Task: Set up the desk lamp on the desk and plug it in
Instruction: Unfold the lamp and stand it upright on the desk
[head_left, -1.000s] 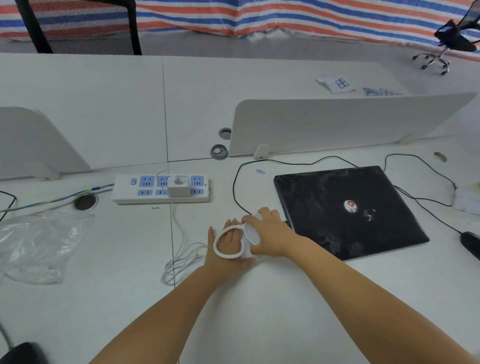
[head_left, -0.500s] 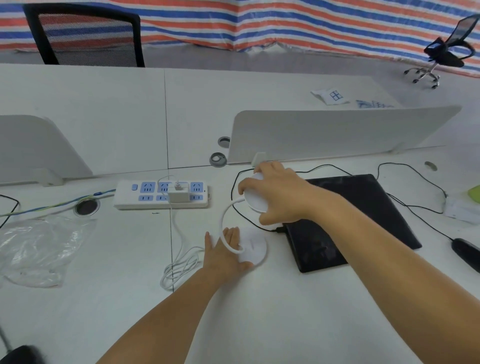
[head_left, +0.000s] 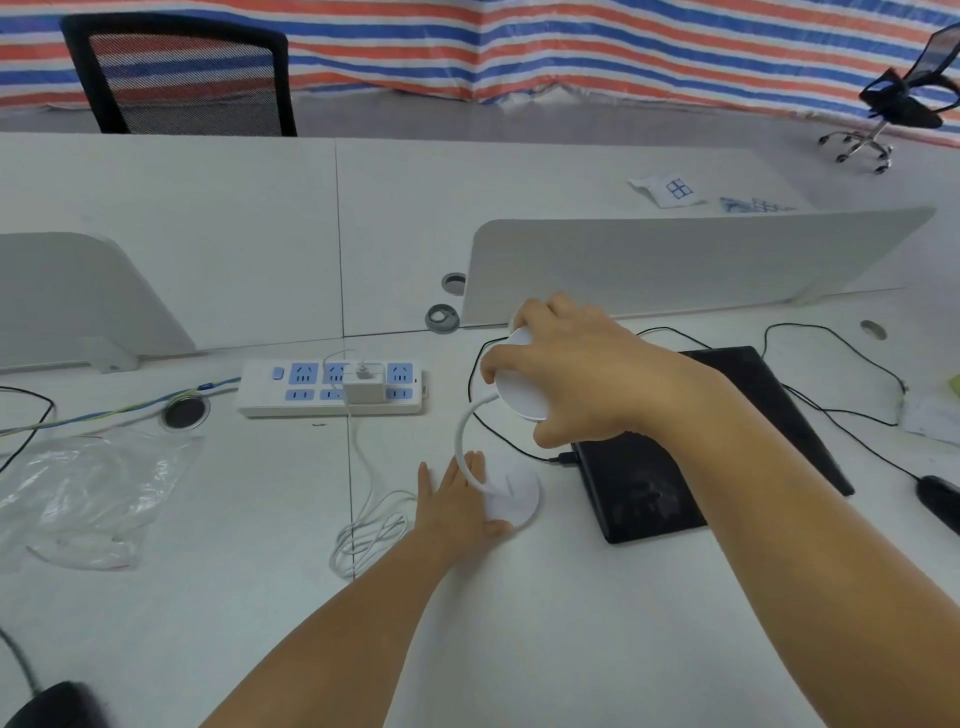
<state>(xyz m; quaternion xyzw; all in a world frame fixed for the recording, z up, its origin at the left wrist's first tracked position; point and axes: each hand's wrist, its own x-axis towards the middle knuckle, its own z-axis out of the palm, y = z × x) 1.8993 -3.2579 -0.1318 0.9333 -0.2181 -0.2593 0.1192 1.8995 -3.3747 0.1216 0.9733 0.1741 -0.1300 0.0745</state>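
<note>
A small white desk lamp stands on the white desk. Its round base (head_left: 514, 493) lies flat, and a thin curved neck (head_left: 465, 441) rises from it to a round head (head_left: 519, 389). My left hand (head_left: 457, 504) presses flat on the left side of the base. My right hand (head_left: 576, 374) grips the lamp head from above, raised over the desk. A white adapter (head_left: 363, 387) sits plugged into the white and blue power strip (head_left: 332, 389). Its white cable (head_left: 369, 530) runs down in loose coils towards the lamp base.
A closed black laptop (head_left: 675, 467) with a black cable lies right of the lamp. A clear plastic bag (head_left: 88, 499) is at the left. White divider panels (head_left: 675, 265) stand behind. A black mouse (head_left: 940, 499) sits at the right edge, and office chairs stand beyond the desks.
My right hand has lifted the lamp head up and away from the base, unfolding the curved neck. My left hand has stayed pressed on the base.
</note>
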